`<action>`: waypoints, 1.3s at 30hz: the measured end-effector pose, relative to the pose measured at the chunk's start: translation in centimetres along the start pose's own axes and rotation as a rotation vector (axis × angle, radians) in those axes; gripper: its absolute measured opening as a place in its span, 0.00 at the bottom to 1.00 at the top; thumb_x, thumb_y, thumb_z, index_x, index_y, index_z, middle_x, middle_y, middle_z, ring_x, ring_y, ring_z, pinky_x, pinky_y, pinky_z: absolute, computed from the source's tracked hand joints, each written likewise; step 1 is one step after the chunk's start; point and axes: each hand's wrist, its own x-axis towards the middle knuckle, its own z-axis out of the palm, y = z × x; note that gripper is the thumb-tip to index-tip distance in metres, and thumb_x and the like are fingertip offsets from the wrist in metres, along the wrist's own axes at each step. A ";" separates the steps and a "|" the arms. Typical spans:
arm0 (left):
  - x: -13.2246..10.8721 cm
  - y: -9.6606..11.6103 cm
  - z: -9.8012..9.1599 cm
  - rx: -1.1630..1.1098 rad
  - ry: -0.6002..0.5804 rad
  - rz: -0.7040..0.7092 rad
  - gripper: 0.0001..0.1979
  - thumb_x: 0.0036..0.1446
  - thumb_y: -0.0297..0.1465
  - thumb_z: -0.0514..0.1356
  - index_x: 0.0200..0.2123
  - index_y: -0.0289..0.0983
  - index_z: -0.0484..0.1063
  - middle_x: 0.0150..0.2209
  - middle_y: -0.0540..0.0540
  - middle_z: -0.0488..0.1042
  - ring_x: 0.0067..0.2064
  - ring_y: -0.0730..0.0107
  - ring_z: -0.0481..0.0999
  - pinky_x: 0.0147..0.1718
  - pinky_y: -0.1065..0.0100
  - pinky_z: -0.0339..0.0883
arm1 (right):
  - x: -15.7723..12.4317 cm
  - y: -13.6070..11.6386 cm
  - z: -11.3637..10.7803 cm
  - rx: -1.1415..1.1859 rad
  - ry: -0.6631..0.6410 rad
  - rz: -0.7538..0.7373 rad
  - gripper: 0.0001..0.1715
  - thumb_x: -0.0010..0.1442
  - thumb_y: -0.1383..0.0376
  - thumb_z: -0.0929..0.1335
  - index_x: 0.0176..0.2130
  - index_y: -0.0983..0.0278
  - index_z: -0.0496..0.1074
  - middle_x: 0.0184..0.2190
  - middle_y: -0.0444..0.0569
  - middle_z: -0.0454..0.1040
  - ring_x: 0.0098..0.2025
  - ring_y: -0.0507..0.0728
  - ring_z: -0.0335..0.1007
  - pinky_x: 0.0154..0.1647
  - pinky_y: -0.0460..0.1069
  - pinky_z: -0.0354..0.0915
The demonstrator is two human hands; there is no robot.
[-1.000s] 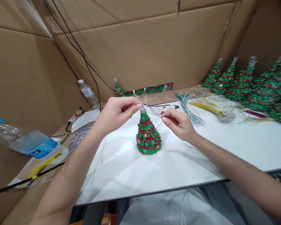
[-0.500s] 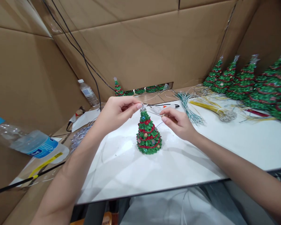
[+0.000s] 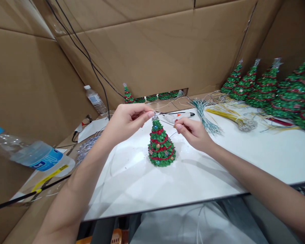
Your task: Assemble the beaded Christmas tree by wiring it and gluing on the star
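A small green Christmas tree [image 3: 161, 147] with red garlands and little baubles stands upright on the white board [image 3: 218, 169]. My left hand [image 3: 127, 121] pinches the silvery topper at the tree's tip between thumb and forefinger. To the right of the tip, my right hand [image 3: 193, 132] has its fingers curled around a thin wire or stick that points toward the tip; what exactly it holds is too small to name.
A row of finished trees [image 3: 269, 89] lines the right side. Green wires [image 3: 205, 117] and yellow wires [image 3: 231, 117] lie in bundles behind my right hand, beside a glue gun [image 3: 176, 117]. Plastic bottles [image 3: 27, 154] and black cables lie left. Cardboard walls surround everything.
My right hand has shifted slightly left and up toward the tree's tip. The left hand and the tree have stayed in place.
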 end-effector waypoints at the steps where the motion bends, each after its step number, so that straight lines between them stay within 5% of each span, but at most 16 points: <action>1: 0.0 0.0 0.0 -0.003 -0.002 0.002 0.12 0.62 0.35 0.59 0.31 0.35 0.76 0.19 0.53 0.66 0.20 0.77 0.60 0.18 0.74 0.54 | 0.0 0.0 0.0 0.004 -0.001 0.003 0.15 0.68 0.57 0.62 0.35 0.63 0.68 0.26 0.44 0.67 0.26 0.49 0.61 0.28 0.46 0.59; 5: 0.0 0.0 0.0 -0.011 -0.007 0.010 0.12 0.62 0.35 0.59 0.31 0.35 0.76 0.19 0.53 0.65 0.20 0.77 0.61 0.18 0.74 0.54 | -0.1 -0.2 0.1 0.115 -0.006 0.064 0.13 0.62 0.57 0.68 0.43 0.61 0.63 0.29 0.42 0.68 0.26 0.48 0.62 0.24 0.44 0.58; 19: 0.0 -0.2 0.0 -0.012 -0.003 0.005 0.12 0.62 0.36 0.59 0.31 0.35 0.76 0.18 0.53 0.66 0.20 0.77 0.61 0.19 0.73 0.54 | 0.2 -0.1 0.0 0.025 0.004 0.017 0.18 0.67 0.53 0.63 0.34 0.64 0.70 0.28 0.47 0.71 0.29 0.51 0.63 0.29 0.47 0.59; 26: 0.0 -0.1 0.1 -0.020 -0.005 0.008 0.12 0.62 0.36 0.59 0.30 0.35 0.76 0.18 0.53 0.65 0.20 0.77 0.60 0.18 0.73 0.54 | -0.1 0.0 0.3 0.194 -0.006 0.123 0.16 0.60 0.54 0.70 0.37 0.62 0.62 0.29 0.43 0.68 0.27 0.49 0.64 0.26 0.44 0.59; 39: 0.1 -0.2 0.1 -0.028 -0.003 0.025 0.11 0.62 0.34 0.59 0.31 0.34 0.75 0.19 0.53 0.65 0.20 0.78 0.62 0.18 0.75 0.54 | 0.2 -0.2 0.1 0.108 -0.073 0.094 0.19 0.68 0.54 0.62 0.34 0.65 0.70 0.23 0.43 0.66 0.25 0.49 0.60 0.27 0.45 0.56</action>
